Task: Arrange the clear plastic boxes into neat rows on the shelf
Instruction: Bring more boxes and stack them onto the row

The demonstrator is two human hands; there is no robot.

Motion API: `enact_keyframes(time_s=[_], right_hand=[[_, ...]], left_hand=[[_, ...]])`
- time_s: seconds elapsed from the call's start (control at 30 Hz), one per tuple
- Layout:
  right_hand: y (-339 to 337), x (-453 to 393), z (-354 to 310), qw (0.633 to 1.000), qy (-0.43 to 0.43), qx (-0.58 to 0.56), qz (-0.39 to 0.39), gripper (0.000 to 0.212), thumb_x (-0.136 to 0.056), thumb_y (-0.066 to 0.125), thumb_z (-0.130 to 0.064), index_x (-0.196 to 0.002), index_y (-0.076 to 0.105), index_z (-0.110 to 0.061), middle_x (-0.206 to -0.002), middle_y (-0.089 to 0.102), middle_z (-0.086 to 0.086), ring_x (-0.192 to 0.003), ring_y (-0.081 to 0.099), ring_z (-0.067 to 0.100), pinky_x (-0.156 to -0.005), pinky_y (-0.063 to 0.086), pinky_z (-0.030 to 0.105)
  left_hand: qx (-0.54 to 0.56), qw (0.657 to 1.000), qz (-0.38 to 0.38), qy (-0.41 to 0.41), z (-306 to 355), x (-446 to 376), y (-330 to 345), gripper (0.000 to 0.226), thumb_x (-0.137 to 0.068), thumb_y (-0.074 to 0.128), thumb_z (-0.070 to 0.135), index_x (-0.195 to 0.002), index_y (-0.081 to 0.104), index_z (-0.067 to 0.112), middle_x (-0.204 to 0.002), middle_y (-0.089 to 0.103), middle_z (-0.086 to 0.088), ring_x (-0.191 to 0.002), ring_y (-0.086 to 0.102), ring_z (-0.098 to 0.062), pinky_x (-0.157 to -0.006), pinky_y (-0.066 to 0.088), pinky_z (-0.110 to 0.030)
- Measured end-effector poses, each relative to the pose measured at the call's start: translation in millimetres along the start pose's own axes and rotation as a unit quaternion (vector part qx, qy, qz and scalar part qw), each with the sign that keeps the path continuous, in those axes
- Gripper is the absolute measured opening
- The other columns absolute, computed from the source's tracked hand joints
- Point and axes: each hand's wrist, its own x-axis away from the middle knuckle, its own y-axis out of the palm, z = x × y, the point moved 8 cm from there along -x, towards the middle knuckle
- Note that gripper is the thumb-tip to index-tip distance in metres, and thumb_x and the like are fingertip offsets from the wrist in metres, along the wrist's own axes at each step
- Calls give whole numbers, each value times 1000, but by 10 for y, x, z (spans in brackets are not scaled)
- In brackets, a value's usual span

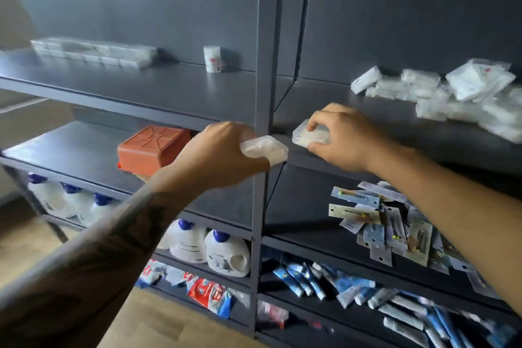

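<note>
My left hand (220, 150) grips a clear plastic box (267, 151) in front of the shelf's upright post (265, 70). My right hand (341, 138) pinches a second clear plastic box (306, 135) at the front edge of the right-hand shelf (367, 116). A loose heap of clear boxes and white packets (440, 96) lies further right on that shelf. A neat row of clear boxes (93, 52) stands at the back left of the left-hand shelf (141, 85).
A small white pot (211, 59) stands on the left shelf. An orange box (154, 148) sits one shelf down. Below lie flat packets (384, 223), white bottles with blue caps (209, 246) and blue tubes (339, 285).
</note>
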Motion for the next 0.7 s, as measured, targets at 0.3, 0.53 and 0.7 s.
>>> enact_keyframes(time_s=[0.3, 0.53, 0.7], right_hand=[[453, -251, -1569, 995, -90, -15, -38, 26, -89, 66, -44, -114, 62, -35, -125, 53, -7, -111, 56, 25, -93, 52, 45], [750, -923, -2689, 988, -146, -44, -32, 34, -91, 65, -53, -117, 63, -32, -129, 54, -1, -119, 53, 28, -96, 47, 43], [1153, -1606, -3380, 981, -183, -66, -23, 35, -90, 67, -50, -117, 65, -28, -127, 56, 4, -117, 55, 31, -96, 47, 41]], left_hand=[[1, 995, 49, -90, -1291, 697, -565, 48, -76, 73, 56, -119, 68, 34, -108, 65, 12, -95, 57, -13, -77, 48, -33], [9, 980, 103, -172, -2381, 939, -1172, 52, -79, 74, 52, -124, 70, 25, -113, 68, 3, -96, 56, -16, -76, 41, -30], [4, 967, 142, -213, -3136, 947, -1541, 51, -80, 77, 45, -125, 72, 21, -116, 71, -2, -91, 59, -19, -77, 42, -30]])
